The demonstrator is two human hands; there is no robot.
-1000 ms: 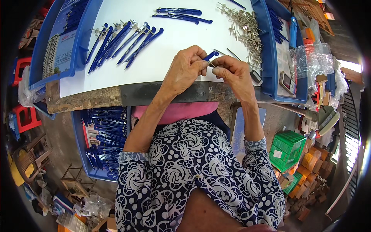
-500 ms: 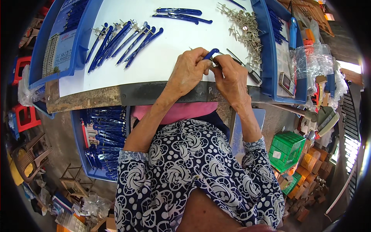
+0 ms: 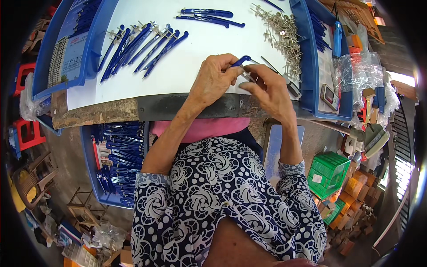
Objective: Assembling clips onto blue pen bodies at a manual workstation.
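Note:
My left hand (image 3: 214, 80) is closed, pinching a slim blue piece (image 3: 241, 61) with a rounded end that sticks out past the fingertips. A thin silver part (image 3: 247, 76) shows beside it, partly hidden by the fingers. Just to the right, my right hand (image 3: 270, 91) has its thumb and fingers apart around that silver part; I see nothing gripped in it. Beyond it lies a heap of small silver winged pins (image 3: 284, 38). A dark-handled screwdriver (image 3: 293, 88) lies beside my right hand. On the white sheet (image 3: 195, 58), several blue pieces with silver pins (image 3: 133, 49) lie to the left.
Two blue pieces (image 3: 209, 18) lie further back. Blue trays stand left (image 3: 91, 66) and right (image 3: 307, 58); the right one holds a small device (image 3: 330, 96) and a blue-handled tool (image 3: 337, 39). A blue bin (image 3: 90, 169) of blue pieces sits below the table edge, and a green crate (image 3: 329, 174) stands right.
My right hand has drawn slightly right and down, its thumb and fingers spreading apart from the blue piece. My left hand keeps its pinch in nearly the same place.

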